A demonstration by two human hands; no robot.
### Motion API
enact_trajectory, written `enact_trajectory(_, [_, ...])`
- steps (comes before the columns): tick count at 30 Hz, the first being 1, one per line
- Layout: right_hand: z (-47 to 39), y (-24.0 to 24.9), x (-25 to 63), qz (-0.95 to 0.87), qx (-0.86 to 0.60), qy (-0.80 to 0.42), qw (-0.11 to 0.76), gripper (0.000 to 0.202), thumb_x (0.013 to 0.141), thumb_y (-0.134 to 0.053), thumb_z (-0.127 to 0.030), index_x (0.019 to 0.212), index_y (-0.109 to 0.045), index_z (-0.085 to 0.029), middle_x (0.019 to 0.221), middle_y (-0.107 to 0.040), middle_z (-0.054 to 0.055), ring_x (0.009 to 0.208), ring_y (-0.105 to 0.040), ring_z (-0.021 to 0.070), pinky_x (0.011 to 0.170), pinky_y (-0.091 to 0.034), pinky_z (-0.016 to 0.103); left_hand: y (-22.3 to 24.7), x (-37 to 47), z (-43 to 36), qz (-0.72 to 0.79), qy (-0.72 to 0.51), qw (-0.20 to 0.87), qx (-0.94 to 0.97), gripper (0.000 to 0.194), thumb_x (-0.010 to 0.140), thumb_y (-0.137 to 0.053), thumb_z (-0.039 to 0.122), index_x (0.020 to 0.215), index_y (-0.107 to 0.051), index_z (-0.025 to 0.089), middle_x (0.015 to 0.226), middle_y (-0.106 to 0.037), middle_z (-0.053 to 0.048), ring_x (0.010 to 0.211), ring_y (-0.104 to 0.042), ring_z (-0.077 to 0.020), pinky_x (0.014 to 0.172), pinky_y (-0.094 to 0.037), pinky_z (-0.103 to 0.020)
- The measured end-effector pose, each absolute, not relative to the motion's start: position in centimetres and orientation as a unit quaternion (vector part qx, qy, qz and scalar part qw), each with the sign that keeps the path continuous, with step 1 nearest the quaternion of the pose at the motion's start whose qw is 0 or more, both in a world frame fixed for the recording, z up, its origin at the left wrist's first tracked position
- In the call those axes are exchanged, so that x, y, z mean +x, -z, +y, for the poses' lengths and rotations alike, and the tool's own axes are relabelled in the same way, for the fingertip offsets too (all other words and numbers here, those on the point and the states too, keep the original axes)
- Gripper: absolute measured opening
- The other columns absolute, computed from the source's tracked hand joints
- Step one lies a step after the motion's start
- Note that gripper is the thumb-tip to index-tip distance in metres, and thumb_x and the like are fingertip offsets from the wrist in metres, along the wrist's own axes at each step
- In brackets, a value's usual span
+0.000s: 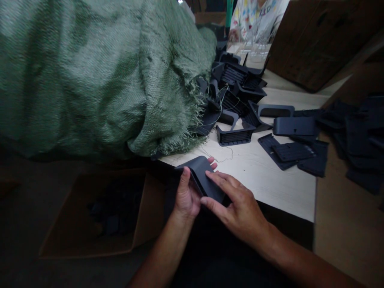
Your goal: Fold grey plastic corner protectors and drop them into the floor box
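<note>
Both hands hold one dark grey, angled plastic part (pixel 207 180) just off the front edge of the pale table (pixel 270 184). My left hand (pixel 187 194) grips it from the left, thumb up along its edge and fingertips showing behind its far side. Fingers of my right hand (pixel 237 200) press on the top face, with the thumb at the near edge. On the table beyond lie a slotted plastic part (pixel 235 136) and several flat dark panels (pixel 292 152). The underside of the held part is hidden.
A big green woven sack (pixel 105 80) fills the left, its frayed mouth beside a heap of dark plastic parts (pixel 237 80). Below it stands an open cardboard box (pixel 150 208) with dark parts inside. More dark panels (pixel 360 140) lie right. A person (pixel 258 20) sits across the table.
</note>
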State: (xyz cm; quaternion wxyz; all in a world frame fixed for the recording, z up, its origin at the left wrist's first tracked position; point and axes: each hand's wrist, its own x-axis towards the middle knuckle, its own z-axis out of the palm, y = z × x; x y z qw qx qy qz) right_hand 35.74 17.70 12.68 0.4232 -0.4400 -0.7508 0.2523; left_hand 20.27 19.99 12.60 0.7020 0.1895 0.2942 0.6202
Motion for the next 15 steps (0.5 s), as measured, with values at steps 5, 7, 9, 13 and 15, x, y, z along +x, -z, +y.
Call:
enact_trajectory(5, [17.5, -12.8, 35.8, -0.764, -0.448, -0.225, 0.405, 0.067, 0.093, -0.077, -0.057, 0.155, -0.059, -0.039, 0.142, -0.068, 0.014, 0.127, -0.068, 0.0399, 0.104, -0.06, 0.063, -12.5, 20.3, 19.9, 0.31, -0.612, 0.694, 0.219, 0.074, 0.087, -0.073, 0.073, 0.128, -0.076, 0.011, 0.126, -0.078, -0.017, 0.113, -0.075, -0.0312, 0.098, -0.06, -0.037])
enact_trajectory(7, [17.5, -13.1, 36.0, -0.764, -0.442, -0.24, 0.404, 0.068, 0.092, -0.079, -0.058, 0.154, -0.06, -0.038, 0.143, -0.068, 0.014, 0.127, -0.067, 0.0388, 0.105, -0.059, 0.06, -12.6, 20.2, 19.8, 0.309, -0.606, 0.698, 0.223, 0.074, 0.085, -0.075, 0.072, 0.127, -0.077, 0.011, 0.123, -0.079, -0.017, 0.11, -0.076, -0.0297, 0.096, -0.061, -0.036])
enact_trajectory(9, [17.8, -13.5, 36.2, -0.749, -0.429, -0.285, 0.416, 0.066, 0.09, -0.083, -0.055, 0.15, -0.064, -0.035, 0.138, -0.07, 0.012, 0.124, -0.068, 0.0351, 0.105, -0.058, 0.054, -12.8, 20.1, 19.8, 0.289, -0.599, 0.713, 0.22, 0.071, 0.084, -0.076, 0.07, 0.125, -0.078, 0.011, 0.123, -0.08, -0.016, 0.111, -0.075, -0.0303, 0.096, -0.061, -0.037])
enact_trajectory(13, [18.8, -14.2, 36.5, -0.623, -0.425, -0.444, 0.484, 0.05, 0.091, -0.084, -0.049, 0.134, -0.071, -0.028, 0.117, -0.075, 0.006, 0.103, -0.071, 0.0222, 0.092, -0.059, 0.036, -13.1, 20.5, 19.5, 0.227, -0.597, 0.729, 0.245, 0.063, 0.083, -0.077, 0.063, 0.126, -0.078, 0.017, 0.135, -0.075, -0.014, 0.119, -0.073, -0.0367, 0.099, -0.061, -0.045])
enact_trajectory(15, [19.4, -14.5, 36.4, -0.56, -0.415, -0.516, 0.499, 0.04, 0.092, -0.083, -0.049, 0.123, -0.074, -0.025, 0.109, -0.074, 0.004, 0.096, -0.069, 0.0184, 0.086, -0.057, 0.029, -13.0, 20.8, 19.5, 0.219, -0.598, 0.721, 0.273, 0.067, 0.08, -0.078, 0.063, 0.129, -0.076, 0.017, 0.141, -0.072, -0.015, 0.126, -0.069, -0.0413, 0.105, -0.058, -0.05])
